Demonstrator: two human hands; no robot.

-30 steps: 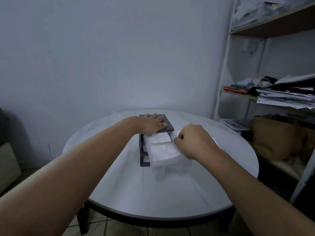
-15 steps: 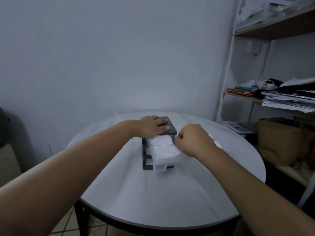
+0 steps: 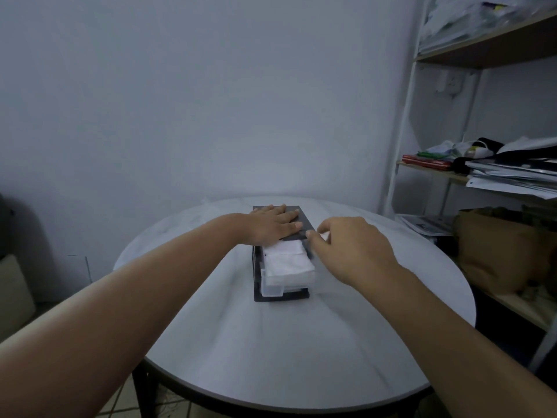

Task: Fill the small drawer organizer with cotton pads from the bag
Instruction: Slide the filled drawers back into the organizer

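you're in what looks like a home study or small office room. a round white table stands near a plain painted wall. on your right, an open shelving unit carries loose stacks of papers, a red book and a brown bag. a wall socket shows behind the shelves, and the floor is tiled.

White cotton pads, clear drawer, dark grey, perhaps black, frame.

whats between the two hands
Head view: just the dark top corner of the drawer organizer, which the left hand rests on; the right hand is beside it.
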